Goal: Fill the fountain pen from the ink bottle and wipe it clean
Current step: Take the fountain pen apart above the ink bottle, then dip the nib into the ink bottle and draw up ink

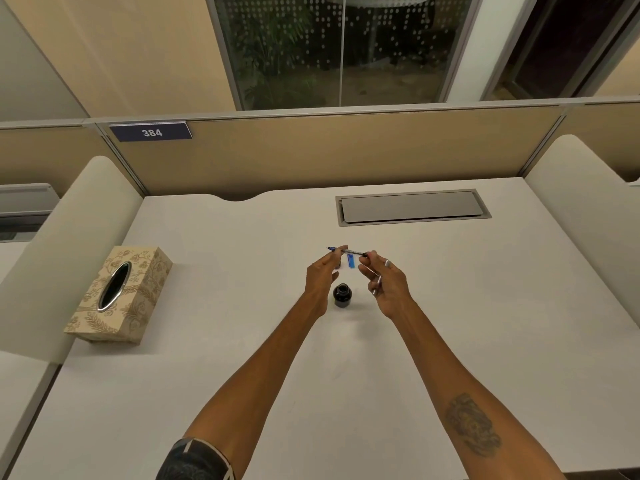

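Note:
A thin fountain pen is held level above the white desk, its blue-tipped end pointing left. My left hand pinches the pen near that end. My right hand pinches its other end with fingertips, and a slim silvery part is tucked in the same hand's lower fingers. The dark ink bottle stands open on the desk, just below and between both hands. A small blue piece lies on the desk behind the bottle, partly hidden by the pen.
A patterned tissue box with an oval opening sits at the desk's left. A grey cable hatch is set in the desk's far side. Padded dividers flank the desk, and a beige partition stands behind.

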Demonstrator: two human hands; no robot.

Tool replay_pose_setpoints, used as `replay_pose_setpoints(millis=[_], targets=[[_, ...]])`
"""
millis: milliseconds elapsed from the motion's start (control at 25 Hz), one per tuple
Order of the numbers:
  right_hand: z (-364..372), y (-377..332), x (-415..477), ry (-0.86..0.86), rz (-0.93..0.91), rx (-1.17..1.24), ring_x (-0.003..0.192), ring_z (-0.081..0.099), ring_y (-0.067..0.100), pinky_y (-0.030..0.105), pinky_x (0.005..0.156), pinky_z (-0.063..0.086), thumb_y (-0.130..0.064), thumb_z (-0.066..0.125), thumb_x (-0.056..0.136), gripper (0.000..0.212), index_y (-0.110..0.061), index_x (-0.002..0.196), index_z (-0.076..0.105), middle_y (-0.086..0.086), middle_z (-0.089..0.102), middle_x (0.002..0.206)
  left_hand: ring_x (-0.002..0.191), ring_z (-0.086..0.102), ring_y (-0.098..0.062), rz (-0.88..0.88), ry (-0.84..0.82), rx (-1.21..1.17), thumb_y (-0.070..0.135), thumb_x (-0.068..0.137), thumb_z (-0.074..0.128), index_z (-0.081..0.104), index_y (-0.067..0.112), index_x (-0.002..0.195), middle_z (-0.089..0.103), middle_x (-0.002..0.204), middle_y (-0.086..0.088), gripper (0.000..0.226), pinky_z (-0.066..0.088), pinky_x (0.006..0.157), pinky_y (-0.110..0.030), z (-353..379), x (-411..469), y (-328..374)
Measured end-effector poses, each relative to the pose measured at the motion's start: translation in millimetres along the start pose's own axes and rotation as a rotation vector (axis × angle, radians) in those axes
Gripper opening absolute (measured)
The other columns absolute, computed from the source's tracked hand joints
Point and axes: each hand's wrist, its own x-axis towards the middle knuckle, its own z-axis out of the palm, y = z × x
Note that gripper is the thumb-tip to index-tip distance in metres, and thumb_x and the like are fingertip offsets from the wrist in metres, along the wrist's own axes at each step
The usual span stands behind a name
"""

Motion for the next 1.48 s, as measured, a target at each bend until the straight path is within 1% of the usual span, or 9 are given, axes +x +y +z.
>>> replay_pose_setpoints(millis=[120, 240, 320, 600, 720, 960, 1200, 1360, 1480], targets=[[-1.3, -0.9, 0.5, 0.058, -0.034, -0.023, 0.085, 0.071, 0.015, 0.014, 0.045, 0.043, -0.025, 0.067, 0.092, 0.023, -0.011, 0.110, 0.068, 0.006, 0.074, 0.099, 0.124, 0.056, -0.024, -0.011, 0.061, 0.119, 0.029, 0.096, 0.062, 0.064, 0.009, 0.130, 0.063, 0.134, -0.010, 0.040, 0.042, 0.103, -0.030, -0.3, -1.1, -7.4], [-5.4, -3.5, 1.8, 0.149, -0.085, -0.133, 0.089, 0.070, 0.016, 0.020, 0.054, 0.046, -0.027, 0.064, 0.094, 0.022, -0.012, 0.109, 0.069, 0.004, 0.073, 0.099, 0.119, 0.053, -0.014, 0.029, 0.096, 0.153, 0.008, 0.095, 0.062, 0.062, 0.010, 0.131, 0.061, 0.134, -0.002, 0.037, 0.040, 0.097, -0.025, -9.1, -5.0, -16.5], [-11.3, -3.7, 3.4, 0.192, -0.130, -0.232, 0.089, 0.069, 0.016, 0.022, 0.058, 0.049, -0.028, 0.062, 0.095, 0.020, -0.013, 0.107, 0.069, 0.004, 0.072, 0.099, 0.125, 0.050, -0.015, 0.031, 0.147, 0.164, 0.000, 0.091, 0.060, 0.061, 0.015, 0.133, 0.058, 0.138, 0.000, 0.044, 0.040, 0.098, -0.026, -18.6, -5.0, -27.8], [-18.0, -0.2, 4.4, 0.193, -0.337, -0.720, 0.076, 0.068, 0.011, 0.020, 0.049, 0.050, -0.027, 0.056, 0.097, 0.021, -0.012, 0.104, 0.069, 0.003, 0.072, 0.092, 0.126, 0.050, -0.013, 0.162, 0.050, 0.484, 0.005, 0.079, 0.076, 0.059, 0.016, 0.134, 0.055, 0.137, 0.000, 0.059, 0.039, 0.109, -0.027, -22.1, -8.2, -44.5], [-13.7, 5.6, 6.0, 0.173, -0.399, -0.876, 0.077, 0.069, 0.014, 0.029, 0.052, 0.058, -0.027, 0.057, 0.097, 0.023, -0.010, 0.105, 0.069, 0.007, 0.072, 0.093, 0.128, 0.052, -0.019, 0.221, 0.042, 0.624, 0.006, 0.073, 0.079, 0.063, 0.014, 0.129, 0.059, 0.136, -0.005, 0.059, 0.039, 0.110, -0.029, -16.9, -4.0, -49.5], [-4.9, 12.1, 10.2, 0.104, -0.466, -1.017, 0.081, 0.072, 0.022, 0.036, 0.058, 0.062, -0.029, 0.058, 0.097, 0.022, -0.010, 0.103, 0.068, 0.002, 0.069, 0.088, 0.134, 0.044, -0.022, 0.224, 0.062, 0.747, 0.014, 0.077, 0.080, 0.061, 0.017, 0.132, 0.056, 0.140, -0.003, 0.058, 0.035, 0.115, -0.039, -15.3, -2.7, -57.6], [1.4, 15.4, 16.6, 0.031, -0.515, -1.165, 0.078, 0.069, 0.027, 0.047, 0.068, 0.060, -0.033, 0.061, 0.095, 0.025, -0.009, 0.094, 0.068, 0.010, 0.071, 0.084, 0.131, 0.047, -0.021, 0.268, 0.116, 0.761, 0.025, 0.085, 0.076, 0.066, 0.018, 0.125, 0.060, 0.135, -0.002, 0.043, 0.032, 0.112, -0.033, -13.7, 3.9, -58.9], [0.6, 19.6, 19.9, 0.017, -0.486, -1.221, 0.080, 0.070, 0.025, 0.031, 0.071, 0.057, -0.034, 0.058, 0.097, 0.028, -0.008, 0.097, 0.069, 0.010, 0.073, 0.088, 0.125, 0.052, -0.021, 0.323, 0.130, 0.794, 0.027, 0.085, 0.076, 0.071, 0.015, 0.115, 0.066, 0.128, -0.002, 0.032, 0.034, 0.107, -0.030, -10.4, 7.2, -58.6], [0.2, 19.5, 20.4, 0.012, -0.457, -1.194, 0.076, 0.072, 0.023, 0.017, 0.065, 0.048, -0.033, 0.059, 0.096, 0.029, -0.006, 0.097, 0.069, 0.009, 0.074, 0.089, 0.122, 0.054, -0.020, 0.304, 0.135, 0.795, 0.030, 0.086, 0.074, 0.075, 0.013, 0.109, 0.067, 0.126, -0.003, 0.028, 0.033, 0.105, -0.026, -8.0, 9.5, -59.2]])
